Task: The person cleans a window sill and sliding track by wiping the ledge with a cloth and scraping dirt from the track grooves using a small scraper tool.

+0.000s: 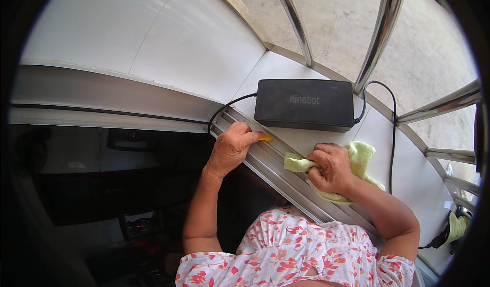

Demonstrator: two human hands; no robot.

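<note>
My left hand pinches a small yellow-orange piece, mostly hidden by the fingers, whose tip lies over the grooves of a metal sliding-window track. In my right hand is a pale green cloth, bunched up, with one twisted end sticking out toward the left. The cloth lies partly over the track and partly on the white tiled sill. Just beyond both hands a black Ninebot power adapter rests on the sill.
A black cable runs from the adapter leftward along the window frame. Another cord loops down at the right. Shiny metal bars stand along the sill's outer edge. At far right lies a dark bundle with a greenish cloth.
</note>
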